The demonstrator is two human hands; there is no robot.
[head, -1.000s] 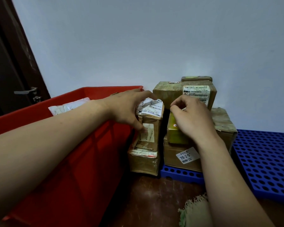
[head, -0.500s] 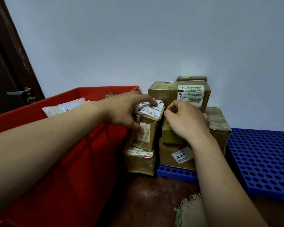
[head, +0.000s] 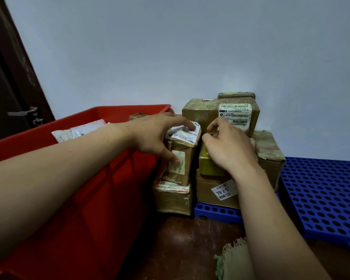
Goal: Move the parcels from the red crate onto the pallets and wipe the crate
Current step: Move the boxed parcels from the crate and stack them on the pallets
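The crate [head: 89,178] at 9 o'clock holds a white parcel [head: 79,131]. The left hand [head: 154,136], arm reaching across the rim, wraps its grip round an upright brown parcel [head: 182,158], thumb in front. The right hand [head: 228,146] curls over a gold box [head: 208,164]; I cannot tell whether its grip pinches it. The pallet [head: 321,199] lies at 3 o'clock.

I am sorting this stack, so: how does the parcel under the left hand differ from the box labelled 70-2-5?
The tall parcel stands upright on another parcel; the 70-2-5 box lies flat on the blue pallet, under a yellow-green box. The left hand grips the tall parcel; no hand holds the 70-2-5 box. Both are brown cardboard with white labels.
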